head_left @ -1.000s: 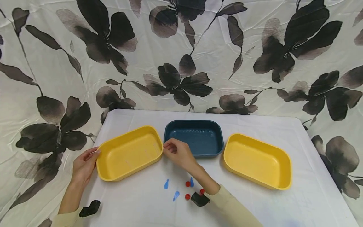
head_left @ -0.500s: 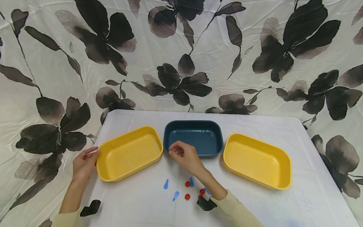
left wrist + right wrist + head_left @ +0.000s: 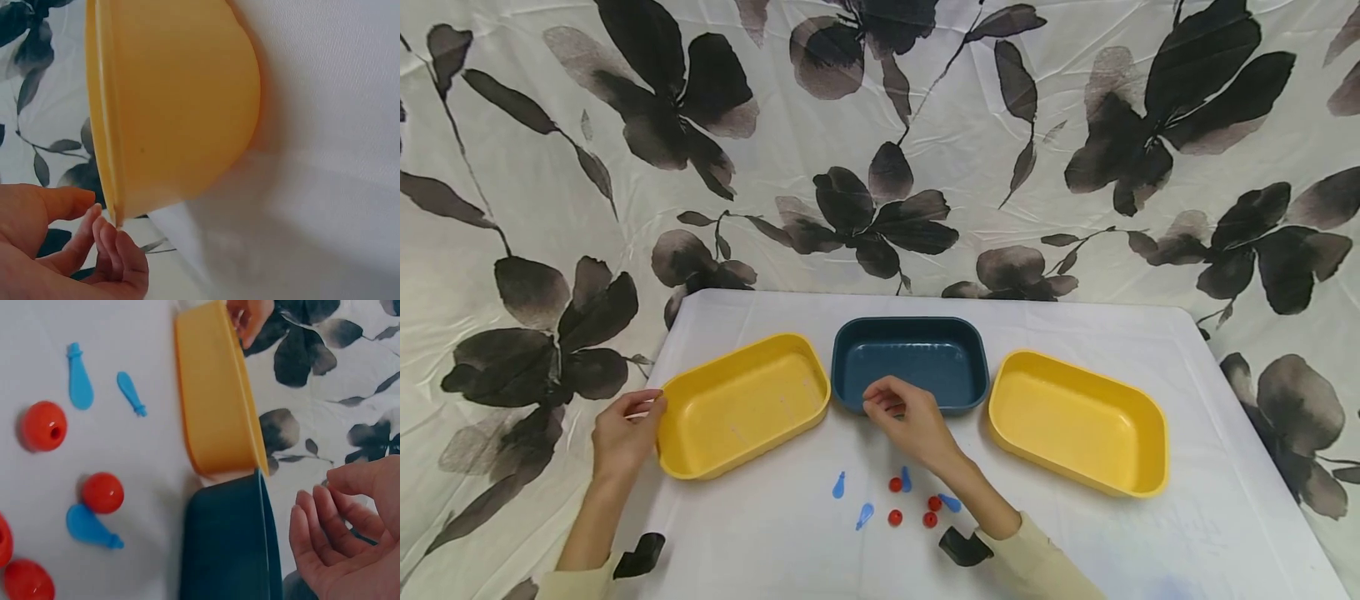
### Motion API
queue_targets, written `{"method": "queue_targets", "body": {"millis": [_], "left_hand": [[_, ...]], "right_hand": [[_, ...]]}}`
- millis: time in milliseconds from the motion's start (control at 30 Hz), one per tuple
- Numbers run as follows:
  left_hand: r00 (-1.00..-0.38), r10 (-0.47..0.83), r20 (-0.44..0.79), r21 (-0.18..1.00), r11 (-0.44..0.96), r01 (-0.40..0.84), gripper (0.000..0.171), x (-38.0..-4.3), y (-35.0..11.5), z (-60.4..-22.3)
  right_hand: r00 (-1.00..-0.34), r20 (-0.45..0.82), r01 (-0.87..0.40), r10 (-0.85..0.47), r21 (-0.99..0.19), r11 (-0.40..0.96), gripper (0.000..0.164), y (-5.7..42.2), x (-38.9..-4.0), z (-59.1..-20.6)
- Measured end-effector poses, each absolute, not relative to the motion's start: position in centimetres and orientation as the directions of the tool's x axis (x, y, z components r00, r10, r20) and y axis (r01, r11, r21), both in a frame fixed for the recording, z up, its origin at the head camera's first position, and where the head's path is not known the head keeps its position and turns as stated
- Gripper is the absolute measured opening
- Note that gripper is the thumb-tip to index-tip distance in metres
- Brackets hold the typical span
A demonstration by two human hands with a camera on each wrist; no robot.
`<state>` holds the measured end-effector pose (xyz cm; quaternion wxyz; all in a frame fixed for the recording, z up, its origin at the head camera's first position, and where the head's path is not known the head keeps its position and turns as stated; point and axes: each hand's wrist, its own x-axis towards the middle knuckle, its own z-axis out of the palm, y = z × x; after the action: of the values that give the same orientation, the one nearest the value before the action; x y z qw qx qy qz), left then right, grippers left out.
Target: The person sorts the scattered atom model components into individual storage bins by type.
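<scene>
At the left end of the left yellow tray (image 3: 741,408), my left hand (image 3: 621,433) pinches the rim; the left wrist view shows its thumb and fingertips (image 3: 128,250) right at the edge. My right hand (image 3: 910,417) hovers over the front rim of the dark blue tray (image 3: 917,358), fingers loosely curled, with nothing visible between them. In the right wrist view, its thumb and fingers (image 3: 337,531) are beside that tray's rim. Several red beads (image 3: 895,517), one showing a hole, and blue teardrop-shaped pieces (image 3: 865,516) with narrow necks lie in front of the trays.
A second yellow tray (image 3: 1078,425) stands angled on the right. All three trays sit on a white-covered table (image 3: 760,533). Behind it hangs a white cloth (image 3: 970,158) with dark flowers. Black wrist cameras (image 3: 966,547) project from the sleeves.
My right hand has left the left yellow tray's right end and moved rightward to the dark blue tray's front, uncovering more beads and a blue piece. My left hand stays at its rim.
</scene>
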<state>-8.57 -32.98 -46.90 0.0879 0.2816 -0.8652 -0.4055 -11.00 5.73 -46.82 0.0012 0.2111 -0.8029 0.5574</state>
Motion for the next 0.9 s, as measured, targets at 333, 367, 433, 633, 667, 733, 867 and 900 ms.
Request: {"method": "queue_targets", "body": {"millis": [333,367,433,633,667,733,867,900], "left_hand": [[-0.867,-0.498,-0.016,0.750,0.567,-0.340,0.033,-7.7,-30.5,-45.9],[-0.869,-0.494,-0.021,0.751,0.567,-0.340,0.033,-7.6,-30.1,-45.8],[-0.873,-0.486,-0.032,0.744,0.572,-0.345,0.034,-7.4,-29.5,-45.7],[-0.896,-0.445,-0.011,0.755,0.583,-0.299,0.033,-7.0,-27.7,-45.4],[-0.898,-0.440,-0.006,0.759,0.583,-0.291,0.032,-7.0,-27.4,-45.3],[-0.908,-0.419,-0.002,0.769,0.580,-0.270,0.033,-6.9,-26.8,-45.3],[-0.922,-0.386,-0.004,0.795,0.558,-0.237,0.032,-6.7,-25.7,-45.0],[-0.926,-0.377,-0.008,0.801,0.552,-0.232,0.033,-6.6,-25.5,-45.0]], "right_hand": [[-0.911,0.250,-0.343,-0.328,-0.900,0.268,0.015,7.5,-10.4,-47.0],[-0.910,0.255,-0.347,-0.327,-0.900,0.264,0.015,7.7,-10.3,-47.1],[-0.907,0.265,-0.357,-0.328,-0.897,0.262,0.016,8.0,-10.1,-47.2],[-0.898,0.284,-0.376,-0.335,-0.891,0.255,0.017,9.1,-9.5,-47.3],[-0.896,0.292,-0.384,-0.334,-0.887,0.255,0.017,9.3,-9.4,-47.4],[-0.891,0.315,-0.405,-0.328,-0.877,0.260,0.018,9.7,-9.3,-47.5],[-0.881,0.356,-0.445,-0.311,-0.847,0.290,0.018,10.4,-9.0,-47.7],[-0.883,0.357,-0.445,-0.306,-0.844,0.300,0.018,10.6,-8.9,-47.7]]}}
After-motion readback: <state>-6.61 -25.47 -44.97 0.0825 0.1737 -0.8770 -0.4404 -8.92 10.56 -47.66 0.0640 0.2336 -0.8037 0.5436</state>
